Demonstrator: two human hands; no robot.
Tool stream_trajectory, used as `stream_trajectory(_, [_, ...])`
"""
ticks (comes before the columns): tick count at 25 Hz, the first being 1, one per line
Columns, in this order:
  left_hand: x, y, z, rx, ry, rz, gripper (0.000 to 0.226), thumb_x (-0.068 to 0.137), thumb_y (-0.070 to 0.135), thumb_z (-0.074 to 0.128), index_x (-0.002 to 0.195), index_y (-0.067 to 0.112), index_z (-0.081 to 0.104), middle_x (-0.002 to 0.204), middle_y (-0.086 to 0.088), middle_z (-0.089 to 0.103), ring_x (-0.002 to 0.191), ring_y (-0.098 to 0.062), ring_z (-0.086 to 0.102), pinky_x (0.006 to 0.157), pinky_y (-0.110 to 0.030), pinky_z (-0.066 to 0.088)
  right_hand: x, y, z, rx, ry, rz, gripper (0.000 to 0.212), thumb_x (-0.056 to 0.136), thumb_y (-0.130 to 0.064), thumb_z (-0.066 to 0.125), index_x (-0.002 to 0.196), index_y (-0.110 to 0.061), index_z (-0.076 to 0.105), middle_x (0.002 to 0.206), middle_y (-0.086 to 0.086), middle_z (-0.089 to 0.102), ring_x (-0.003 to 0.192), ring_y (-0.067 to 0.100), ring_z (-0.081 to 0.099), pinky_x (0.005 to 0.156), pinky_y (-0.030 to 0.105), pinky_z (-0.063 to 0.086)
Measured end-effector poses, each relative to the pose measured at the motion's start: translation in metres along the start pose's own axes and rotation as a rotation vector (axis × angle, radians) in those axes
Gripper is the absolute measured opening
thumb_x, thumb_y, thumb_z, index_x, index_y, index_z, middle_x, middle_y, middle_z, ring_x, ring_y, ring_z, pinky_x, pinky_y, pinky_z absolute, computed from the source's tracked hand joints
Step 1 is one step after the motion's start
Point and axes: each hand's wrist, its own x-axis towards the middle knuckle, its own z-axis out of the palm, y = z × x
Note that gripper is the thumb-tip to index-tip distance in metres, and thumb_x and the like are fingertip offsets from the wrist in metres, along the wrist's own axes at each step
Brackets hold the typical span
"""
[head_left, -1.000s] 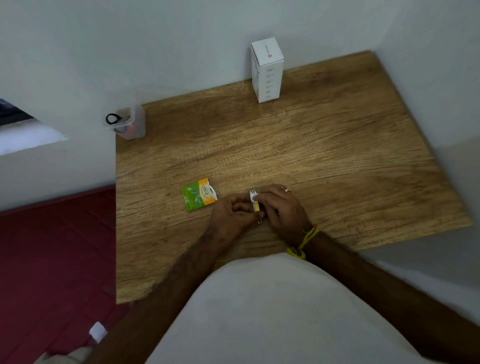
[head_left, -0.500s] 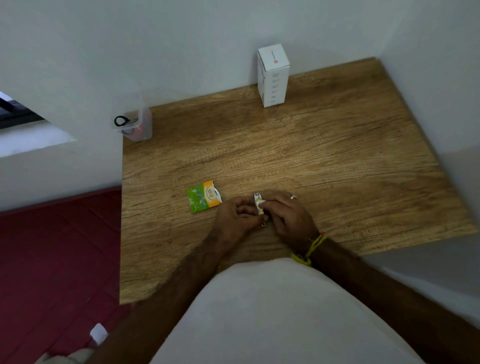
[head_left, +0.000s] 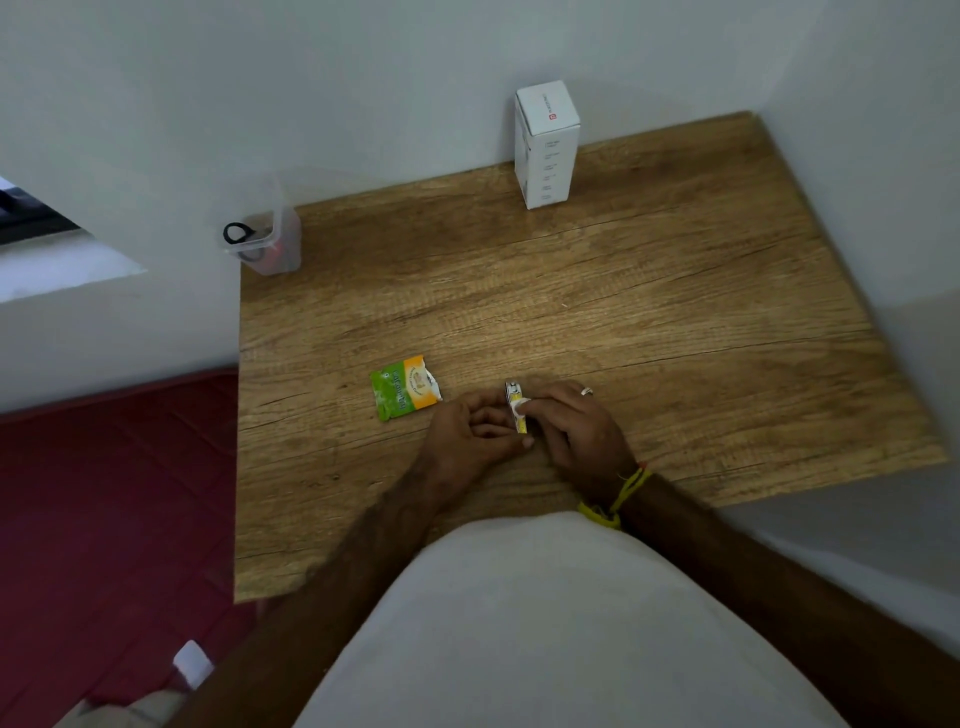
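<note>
Both hands meet low on a wooden table (head_left: 623, 312). My left hand (head_left: 467, 436) and my right hand (head_left: 576, 431) pinch a small white and yellow item (head_left: 517, 408) between their fingertips, just above the tabletop. It stands roughly upright; its lower part is hidden by my fingers. My right hand wears a ring, and yellow threads circle its wrist. A torn green and orange sachet (head_left: 402, 387) lies flat on the table, a short way left of my left hand.
A tall white box (head_left: 545, 145) stands upright at the table's back edge against the wall. A clear plastic container (head_left: 265, 234) with black scissor handles inside sits at the back left corner. Red flooring lies left of the table.
The camera view has shifted slightly. Both hands stay together on the small item, with only small finger movements; the sachet has not moved.
</note>
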Motion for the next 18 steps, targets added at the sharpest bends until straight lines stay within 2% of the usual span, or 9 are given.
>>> stream_trajectory(4, [0.0011, 0.0006, 0.0028, -0.012, -0.001, -0.010, 0.057, 0.071, -0.004, 0.085, 0.123, 0.005, 0.062, 0.097, -0.014, 0.075, 0.089, -0.025, 0.074, 0.083, -0.031, 0.060, -0.0057, -0.0029, 0.0002, -0.017, -0.015, -0.070, 0.023, 0.093, -0.004, 0.056, 0.108, -0.002, 0.073, 0.110, 0.012, 0.069, 0.100, 0.027, 0.065, 0.091, 0.035, 0.049])
stream_trajectory(7, [0.0003, 0.0016, 0.0015, -0.012, 0.012, -0.010, 0.056, 0.071, -0.003, 0.085, 0.122, 0.005, 0.062, 0.097, -0.015, 0.075, 0.088, -0.026, 0.074, 0.083, -0.033, 0.060, -0.0052, -0.0043, -0.0006, -0.015, -0.007, -0.047, 0.023, 0.093, -0.005, 0.054, 0.107, -0.002, 0.072, 0.109, 0.012, 0.069, 0.097, 0.027, 0.065, 0.086, 0.038, 0.051])
stream_trajectory(10, [0.0023, 0.0001, 0.0027, 0.000, 0.004, -0.007, 0.058, 0.070, -0.003, 0.085, 0.123, 0.005, 0.062, 0.096, -0.012, 0.076, 0.087, -0.025, 0.074, 0.081, -0.031, 0.060, -0.0076, -0.0017, -0.0010, -0.013, -0.019, -0.089, 0.022, 0.093, -0.004, 0.055, 0.107, 0.000, 0.073, 0.108, 0.013, 0.070, 0.097, 0.027, 0.066, 0.086, 0.037, 0.052])
stream_trajectory(14, [0.0006, 0.0027, 0.0001, -0.014, -0.014, -0.023, 0.058, 0.071, -0.004, 0.084, 0.123, 0.004, 0.061, 0.096, -0.013, 0.076, 0.088, -0.024, 0.074, 0.080, -0.030, 0.059, -0.0059, -0.0015, -0.0011, 0.000, -0.010, -0.022, 0.022, 0.091, -0.001, 0.055, 0.106, -0.001, 0.072, 0.106, 0.014, 0.069, 0.094, 0.029, 0.065, 0.082, 0.043, 0.053])
stream_trajectory(16, [0.0011, 0.0048, -0.0008, -0.061, -0.032, -0.061, 0.046, 0.079, 0.001, 0.079, 0.122, 0.003, 0.061, 0.098, -0.015, 0.075, 0.090, -0.026, 0.074, 0.079, -0.031, 0.060, -0.0058, -0.0025, -0.0002, 0.012, -0.013, -0.018, 0.024, 0.091, -0.001, 0.054, 0.107, -0.001, 0.072, 0.108, 0.014, 0.069, 0.096, 0.029, 0.065, 0.084, 0.042, 0.053])
stream_trajectory(18, [0.0049, 0.0085, 0.0000, -0.127, -0.003, -0.113, 0.028, 0.094, 0.014, 0.066, 0.118, 0.001, 0.062, 0.098, -0.019, 0.074, 0.088, -0.029, 0.074, 0.076, -0.035, 0.062, -0.0043, -0.0026, -0.0010, 0.021, -0.012, -0.044, 0.024, 0.090, 0.003, 0.056, 0.108, 0.001, 0.072, 0.110, 0.014, 0.069, 0.098, 0.028, 0.065, 0.085, 0.041, 0.053])
